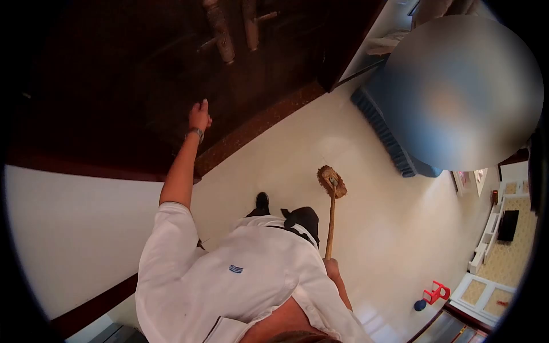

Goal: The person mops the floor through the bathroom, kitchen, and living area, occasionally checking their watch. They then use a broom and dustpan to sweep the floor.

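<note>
My left hand [199, 116] is stretched out against the dark wooden door [131, 86], fingers flat on its surface, below the metal handle [220, 34]; a watch sits on that wrist. My right hand [331, 267] is closed around the wooden handle of a mop [330, 220]. The mop's brown head [332, 180] rests on the pale floor ahead of my black shoe [262, 201]. I wear a white shirt.
A white wall [68, 228] with a dark skirting stands at the left. A blue fringed rug [383, 134] lies at the upper right beside a blurred area. A red plastic item [436, 292] and a blue ball [420, 305] sit on the floor near white cabinets [486, 251].
</note>
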`<act>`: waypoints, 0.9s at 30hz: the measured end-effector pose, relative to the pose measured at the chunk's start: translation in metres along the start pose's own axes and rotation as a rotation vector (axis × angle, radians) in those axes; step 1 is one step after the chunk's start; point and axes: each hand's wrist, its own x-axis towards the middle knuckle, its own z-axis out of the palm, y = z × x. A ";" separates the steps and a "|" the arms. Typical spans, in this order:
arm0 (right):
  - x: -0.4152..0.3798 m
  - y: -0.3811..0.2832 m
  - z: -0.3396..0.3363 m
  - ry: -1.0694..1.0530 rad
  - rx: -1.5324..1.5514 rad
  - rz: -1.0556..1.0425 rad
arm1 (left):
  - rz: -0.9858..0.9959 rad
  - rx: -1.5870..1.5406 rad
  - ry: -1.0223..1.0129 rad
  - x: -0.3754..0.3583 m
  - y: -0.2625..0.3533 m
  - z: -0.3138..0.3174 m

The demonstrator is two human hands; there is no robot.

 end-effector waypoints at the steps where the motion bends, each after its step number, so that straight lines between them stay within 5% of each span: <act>1: 0.000 -0.033 -0.001 0.100 0.053 0.119 | 0.036 0.014 0.011 0.027 0.021 0.014; 2: 0.017 -0.046 -0.008 0.098 0.051 0.125 | 0.072 0.028 0.022 0.055 0.034 0.027; 4: 0.040 -0.060 -0.021 0.058 -0.053 0.022 | 0.538 0.276 0.228 0.108 0.036 0.036; 5: 0.041 -0.069 -0.023 0.056 -0.060 0.027 | 0.488 0.276 0.276 0.121 0.042 0.025; 6: 0.050 -0.089 -0.028 0.037 -0.028 0.012 | 0.173 0.251 0.387 0.086 0.104 0.034; 7: 0.060 -0.109 -0.035 0.019 0.007 0.003 | 0.070 0.160 0.306 0.108 0.111 0.033; 11: 0.176 -0.161 -0.085 -0.003 0.047 0.001 | -0.036 0.127 0.373 0.184 0.124 0.068; 13: 0.216 -0.173 -0.118 -0.188 0.235 0.048 | -0.176 0.094 0.414 0.218 0.115 0.069; 16: 0.269 -0.217 -0.153 -0.137 0.208 0.267 | -0.252 0.180 0.481 0.242 0.122 0.092; 20: 0.262 -0.282 -0.170 -0.129 -0.031 0.241 | -0.344 -0.012 0.405 0.244 0.107 0.064; 27: 0.283 -0.290 -0.182 -0.122 -0.131 0.286 | -0.382 -0.204 0.441 0.275 0.070 0.077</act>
